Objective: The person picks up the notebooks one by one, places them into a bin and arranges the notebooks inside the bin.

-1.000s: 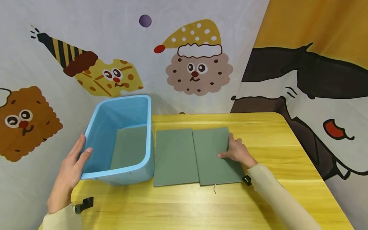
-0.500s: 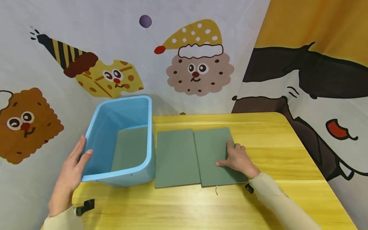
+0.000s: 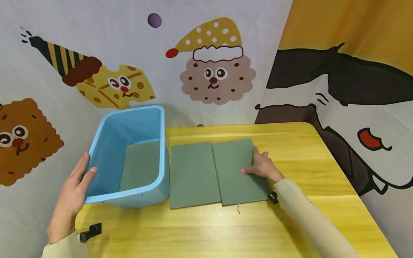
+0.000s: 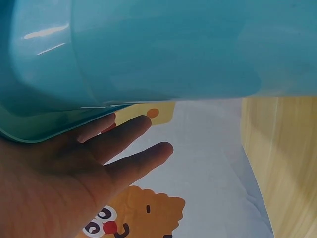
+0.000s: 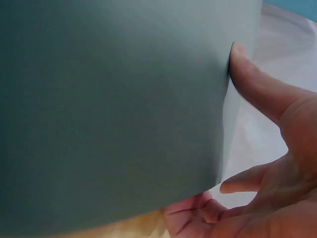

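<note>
Slid slightly up-frame: right hand (image 3: 264, 167), on right green board (image 3: 232, 161), grip unclear to us. Centre-left: blue bin (image 3: 151, 196), between straight-fingered left hand (image 3: 71, 190) and middle green board (image 3: 193, 175).

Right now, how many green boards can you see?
3: one board inside the blue bin, a middle board beside it, a right board touched by the right hand. More could be hidden underneath.

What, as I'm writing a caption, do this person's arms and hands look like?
The left hand and right hand are bare, without gloves. The left sleeve and right sleeve are both pale cream and look plain. A small black fitting juts out near the end of the left one; a similar black piece sits near the end of the other.
</note>
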`<state>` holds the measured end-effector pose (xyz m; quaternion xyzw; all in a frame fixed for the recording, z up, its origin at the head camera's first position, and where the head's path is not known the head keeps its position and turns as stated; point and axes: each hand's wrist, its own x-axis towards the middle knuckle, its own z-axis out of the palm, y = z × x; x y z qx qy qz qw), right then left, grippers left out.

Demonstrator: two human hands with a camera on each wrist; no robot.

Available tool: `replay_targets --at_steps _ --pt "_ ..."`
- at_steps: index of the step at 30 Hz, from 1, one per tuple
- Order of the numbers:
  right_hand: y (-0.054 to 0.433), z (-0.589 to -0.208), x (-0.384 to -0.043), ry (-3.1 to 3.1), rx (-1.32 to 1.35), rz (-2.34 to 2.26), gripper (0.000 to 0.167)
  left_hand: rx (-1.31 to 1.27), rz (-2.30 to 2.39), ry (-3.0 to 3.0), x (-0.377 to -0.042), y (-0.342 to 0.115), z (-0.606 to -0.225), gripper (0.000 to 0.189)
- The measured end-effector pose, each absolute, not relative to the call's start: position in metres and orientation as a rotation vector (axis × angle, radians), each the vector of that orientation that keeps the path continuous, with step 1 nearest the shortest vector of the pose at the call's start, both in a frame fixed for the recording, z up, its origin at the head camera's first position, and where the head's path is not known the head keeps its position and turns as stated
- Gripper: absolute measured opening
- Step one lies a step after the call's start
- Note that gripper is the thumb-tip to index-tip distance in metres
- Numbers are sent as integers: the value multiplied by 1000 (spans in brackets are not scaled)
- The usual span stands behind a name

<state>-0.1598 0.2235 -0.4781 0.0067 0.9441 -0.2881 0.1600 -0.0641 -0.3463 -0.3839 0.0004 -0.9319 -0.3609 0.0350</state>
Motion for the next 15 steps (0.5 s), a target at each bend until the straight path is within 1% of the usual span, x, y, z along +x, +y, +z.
replay_targets --at_steps 5,11,15 --pt "229 -477 -166 2679 34 -866 121 1 -1123 -2849 -63 -347 -385 62" --pt "233 -482 -165 2757 -110 -949 111 19 -1100 -2868 -64 -347 -384 62" --pt "238 -486 -160 2797 -171 -1030 100 23 -1091 -2872 -64 -346 -384 62"
